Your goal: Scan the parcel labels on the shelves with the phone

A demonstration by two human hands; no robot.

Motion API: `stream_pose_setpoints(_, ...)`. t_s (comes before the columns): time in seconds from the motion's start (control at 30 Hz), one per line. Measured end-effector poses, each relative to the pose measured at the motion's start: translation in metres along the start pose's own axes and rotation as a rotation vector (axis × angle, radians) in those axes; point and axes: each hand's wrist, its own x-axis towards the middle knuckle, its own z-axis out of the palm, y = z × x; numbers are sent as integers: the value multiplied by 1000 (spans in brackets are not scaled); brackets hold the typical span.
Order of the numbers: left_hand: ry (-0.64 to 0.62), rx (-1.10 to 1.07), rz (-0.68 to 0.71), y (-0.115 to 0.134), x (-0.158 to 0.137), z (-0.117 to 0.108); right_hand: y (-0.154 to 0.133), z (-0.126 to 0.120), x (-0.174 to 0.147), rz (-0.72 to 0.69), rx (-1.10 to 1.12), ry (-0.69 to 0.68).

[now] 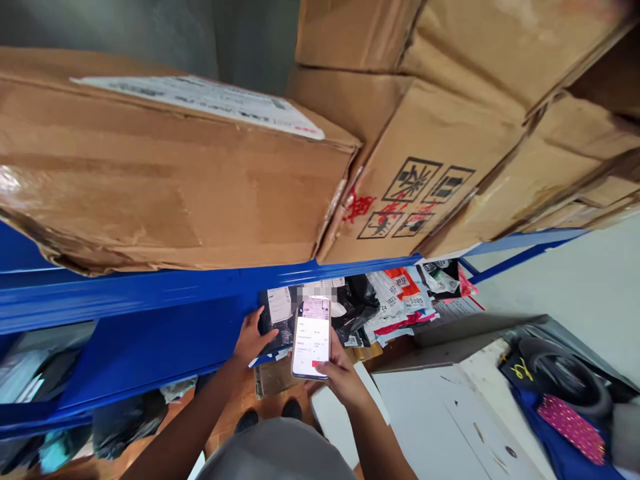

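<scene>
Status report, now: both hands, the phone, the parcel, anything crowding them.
Right hand holds phone, screen lit. Left hand grips black parcel on the lower shelf. Blue shelf beam just above; more parcels packed alongside.

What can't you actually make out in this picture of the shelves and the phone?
- Head view: text on the phone screen in the right hand is too small to read.
- The label on the black parcel under the left hand is partly pixelated and partly covered by the phone.
- The white label on the left cardboard box is blurred.
</scene>
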Motion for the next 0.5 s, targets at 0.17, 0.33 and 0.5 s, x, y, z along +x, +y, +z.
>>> stream_pose_setpoints(0.17,-110,137,-34,19,2,17,10,-25,-19,-97,69,173)
stream_pose_setpoints(0.33,-145,212,-34,20,0,19,5,-42,-47,-116,96,293)
stream_pose_setpoints(0.5,-155,248,-39,22,-1,18,-2,-49,-69,-112,101,410)
